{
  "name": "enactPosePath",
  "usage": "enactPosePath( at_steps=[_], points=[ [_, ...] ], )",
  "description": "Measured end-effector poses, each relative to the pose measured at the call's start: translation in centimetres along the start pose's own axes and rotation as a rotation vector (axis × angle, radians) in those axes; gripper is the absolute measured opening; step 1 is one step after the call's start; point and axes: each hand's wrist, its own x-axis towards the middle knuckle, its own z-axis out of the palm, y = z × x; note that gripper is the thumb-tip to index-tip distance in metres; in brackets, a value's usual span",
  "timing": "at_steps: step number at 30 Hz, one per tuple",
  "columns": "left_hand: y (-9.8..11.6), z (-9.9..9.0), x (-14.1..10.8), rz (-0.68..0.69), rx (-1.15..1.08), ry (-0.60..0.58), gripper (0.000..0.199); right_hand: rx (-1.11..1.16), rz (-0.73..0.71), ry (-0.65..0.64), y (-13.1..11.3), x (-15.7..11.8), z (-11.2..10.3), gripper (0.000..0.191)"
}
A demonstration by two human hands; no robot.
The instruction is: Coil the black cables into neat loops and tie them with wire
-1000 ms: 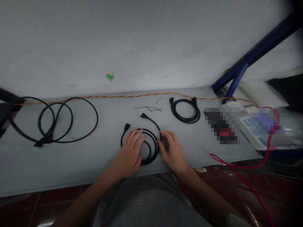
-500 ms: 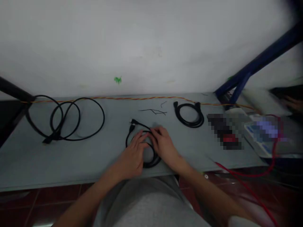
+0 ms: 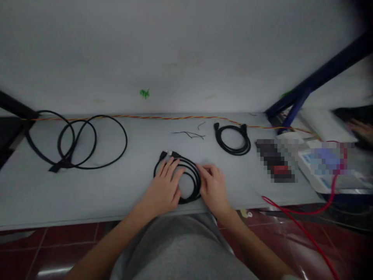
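Observation:
On the grey table a black cable point(image 3: 199, 181) lies wound in a loose coil in front of me. Its two plugs point(image 3: 171, 154) sit close together at the coil's upper left, one showing a pale metal tip. My left hand point(image 3: 165, 186) lies flat over the coil's left side, fingers stretched and slightly apart, pressing on the loops. At the right edge of the coil, my right hand point(image 3: 213, 184) has thumb and forefinger pinched on the outer strand, with its other fingers curled.
A second coiled black cable point(image 3: 232, 152) lies at the back right, and a larger loosely looped cable point(image 3: 126, 142) at the left. Thin black ties point(image 3: 189, 134) rest behind my hands. Along the wall runs a twisted red-yellow wire point(image 3: 163, 117). A red cord point(image 3: 303, 212) hangs over the right front edge.
My right hand has moved from the coil's top to its right edge. The plug that pointed up-left now lies closer against the coil, and the loops sit rounder together.

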Motion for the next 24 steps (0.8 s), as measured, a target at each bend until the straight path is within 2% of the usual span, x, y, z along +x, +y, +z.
enactPosePath(
  at_steps=[3, 6, 10, 13, 15, 17, 20, 24],
  points=[
    [0.0, -0.3, -0.1, 0.021, -0.055, 0.027, 0.069, -0.041, -0.007, -0.026, -1.0, 0.1, 0.1, 0.041],
    [-0.2, -1.1, -0.3, 0.045, -0.140, 0.049, 0.066, -0.048, -0.038, -0.053, -1.5, 0.5, 0.2, 0.046],
    [-1.5, -1.4, 0.0, 0.004, -0.374, 0.128, 0.050, -0.059, -0.052, -0.039, -1.6, 0.6, 0.4, 0.046],
    [-2.5, -0.8, 0.8, -0.140, -0.441, 0.381, 0.035, -0.041, -0.045, -0.014, -1.6, 0.5, 0.7, 0.042],
    [-2.7, -0.4, 1.1, -0.264, -0.293, 0.582, 0.027, -0.025, -0.042, -0.004, -1.6, 0.3, 0.9, 0.040],
    [-2.3, -0.4, 0.5, -0.359, -0.050, 0.689, 0.024, -0.011, -0.040, 0.010, -1.6, 0.3, 1.0, 0.039],
    [-1.0, -0.8, -1.9, -0.421, 0.196, 0.641, 0.033, 0.010, -0.040, 0.031, -1.6, 0.2, 1.2, 0.037],
    [0.7, -0.9, -6.3, -0.473, 0.292, 0.512, 0.036, 0.020, -0.032, 0.025, -1.8, 0.4, 1.1, 0.035]
  ],
)
